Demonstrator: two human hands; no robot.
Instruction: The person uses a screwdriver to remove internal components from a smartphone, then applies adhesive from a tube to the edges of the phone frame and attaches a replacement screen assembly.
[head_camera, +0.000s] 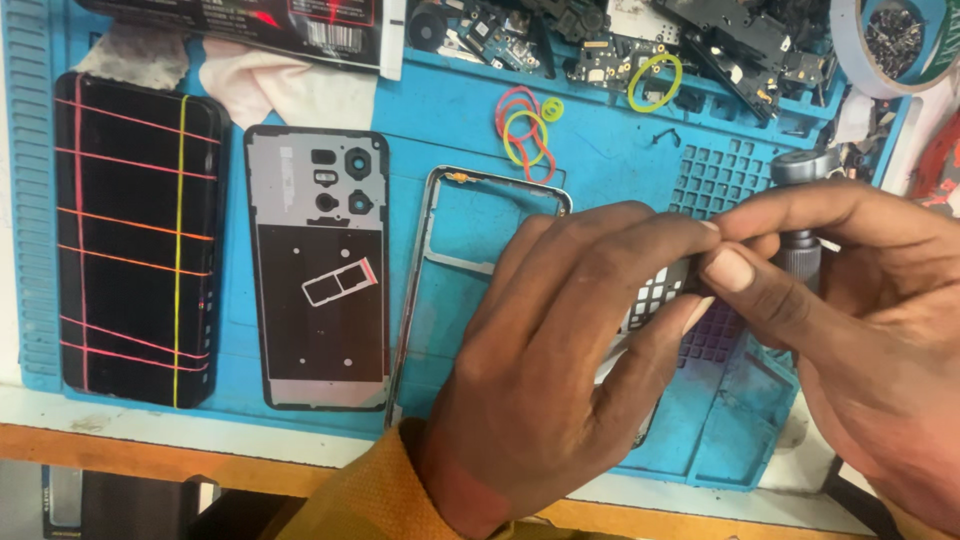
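Observation:
My left hand (560, 350) rests over a bare silver phone frame (440, 200) on the blue work mat (620, 150), its fingertips pinching something small that I cannot make out. My right hand (850, 300) meets it fingertip to fingertip and holds a grey screwdriver (803, 170) upright, with its round cap showing above the fingers. Left of the frame lies a phone back cover (318, 265), inside up, with a small SIM tray (340, 285) on it. Further left lies a black phone (135, 240) bound with red and yellow rubber bands.
Loose rubber bands (525, 125) lie above the frame. Phone boards and parts (640, 45) crowd the mat's top edge, beside a tape roll (890, 45) holding screws. A black packet (250, 25) and white cloth (280, 85) sit top left. The wooden bench edge (180, 465) runs below.

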